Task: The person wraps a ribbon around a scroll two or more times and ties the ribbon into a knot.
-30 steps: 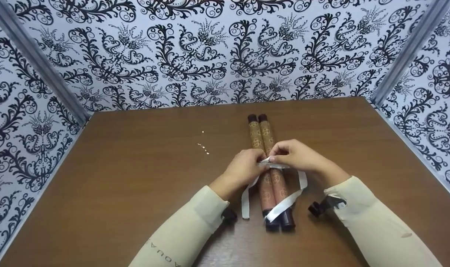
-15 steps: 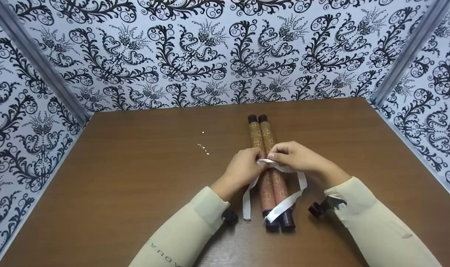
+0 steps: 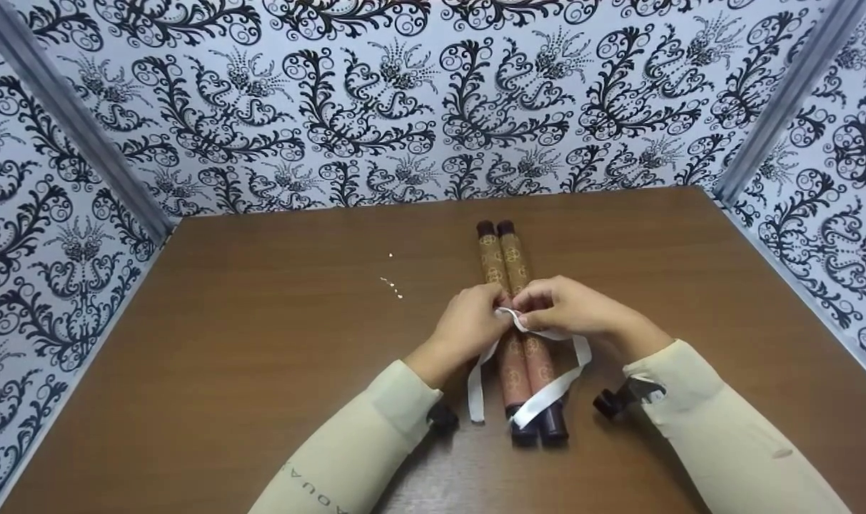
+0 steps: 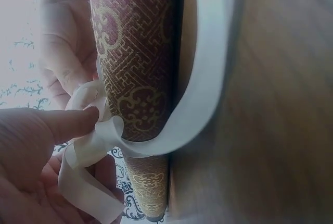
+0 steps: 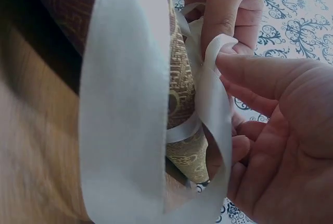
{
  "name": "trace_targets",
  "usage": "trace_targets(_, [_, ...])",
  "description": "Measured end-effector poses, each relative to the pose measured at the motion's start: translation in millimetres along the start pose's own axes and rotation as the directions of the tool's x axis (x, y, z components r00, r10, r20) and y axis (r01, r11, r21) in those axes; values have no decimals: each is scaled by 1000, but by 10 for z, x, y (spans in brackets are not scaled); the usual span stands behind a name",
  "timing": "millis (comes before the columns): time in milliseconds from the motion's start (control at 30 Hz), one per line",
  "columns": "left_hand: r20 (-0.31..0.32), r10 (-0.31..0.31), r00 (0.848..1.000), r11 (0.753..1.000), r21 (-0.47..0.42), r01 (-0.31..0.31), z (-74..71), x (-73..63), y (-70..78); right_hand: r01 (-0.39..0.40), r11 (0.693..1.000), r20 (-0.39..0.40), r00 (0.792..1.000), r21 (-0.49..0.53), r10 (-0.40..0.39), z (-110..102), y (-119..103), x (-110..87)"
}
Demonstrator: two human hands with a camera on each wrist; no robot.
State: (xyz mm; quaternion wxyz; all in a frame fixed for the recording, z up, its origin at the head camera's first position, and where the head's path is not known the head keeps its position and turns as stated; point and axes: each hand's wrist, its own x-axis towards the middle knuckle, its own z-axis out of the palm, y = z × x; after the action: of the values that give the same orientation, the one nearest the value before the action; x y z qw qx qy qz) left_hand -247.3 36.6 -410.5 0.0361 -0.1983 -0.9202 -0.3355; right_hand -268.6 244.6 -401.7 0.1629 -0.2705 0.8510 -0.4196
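Note:
Two patterned brocade rolls (image 3: 518,378) with dark end knobs, which look like a scroll rolled from both ends, lie side by side on the table. A white ribbon (image 3: 561,382) wraps around their middle, one tail hanging left and the other looping over the near end. My left hand (image 3: 472,318) pinches the ribbon above the rolls; in the left wrist view its thumb presses on a folded part of the ribbon (image 4: 88,148). Close beside it, my right hand (image 3: 572,307) pinches a ribbon strand between thumb and fingers. In the right wrist view, the ribbon (image 5: 216,88) bends over that thumb.
The brown wooden table (image 3: 261,357) extends around the rolls. Several tiny pale scraps (image 3: 392,285) lie left of them. Patterned panels (image 3: 375,107) enclose the back and sides. Dark wrist-worn cameras (image 3: 607,403) sit below the sleeves.
My right fingertips have come slightly down toward me, and the ribbon strand between the hands now curves down to the right thumb. The left hand and the rolls have hardly moved.

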Motion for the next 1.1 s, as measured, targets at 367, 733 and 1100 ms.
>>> trace_targets(367, [20, 7, 1000, 999, -36, -7, -47, -3, -8, -51, 995, -58, 997, 81, 55, 22, -28, -1])
trace_targets(733, [168, -57, 984, 986, -148, 83, -270, -8, -124, -66, 982, -103, 991, 174, 85, 4, -25, -4])
trace_targets(1100, [148, -56, 987, 926, -362, 107, -488, -5, -128, -110, 964, -143, 979, 242, 148, 0, 30, -7])
